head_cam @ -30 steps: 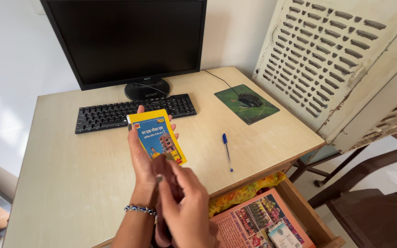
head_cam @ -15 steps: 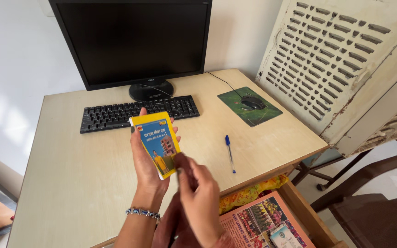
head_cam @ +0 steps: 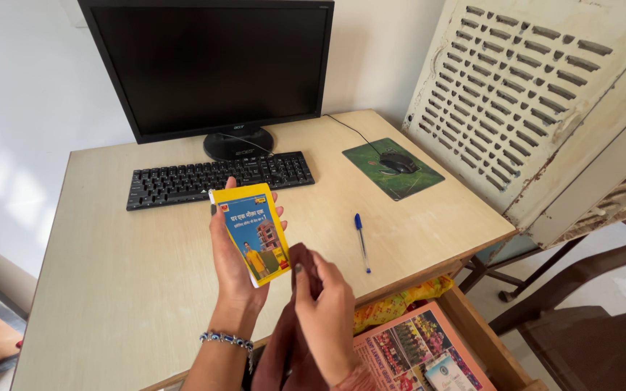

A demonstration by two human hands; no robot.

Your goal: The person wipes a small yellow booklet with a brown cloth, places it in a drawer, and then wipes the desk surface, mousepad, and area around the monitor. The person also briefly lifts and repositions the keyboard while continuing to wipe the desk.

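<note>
My left hand point(head_cam: 230, 262) holds a small yellow and blue booklet point(head_cam: 253, 230) upright above the wooden desk point(head_cam: 110, 246), fingers wrapped round its back. A beaded bracelet point(head_cam: 224, 339) sits on that wrist. My right hand point(head_cam: 324, 311) is just below and right of the booklet, fingers pinched on a dark maroon cloth point(head_cam: 293, 340) that hangs down from it. The cloth's top edge nearly touches the booklet's lower corner.
A black keyboard point(head_cam: 215, 178) and black monitor point(head_cam: 211, 65) stand at the back. A blue pen point(head_cam: 361, 239) lies to the right. A mouse point(head_cam: 400, 161) rests on a green pad point(head_cam: 393, 172). An open drawer point(head_cam: 429, 347) holds printed papers. A louvred panel point(head_cam: 537, 94) leans at right.
The booklet has shifted slightly lower and tilted. My right hand has risen toward it, bringing the maroon cloth up into view beside the booklet's lower edge.
</note>
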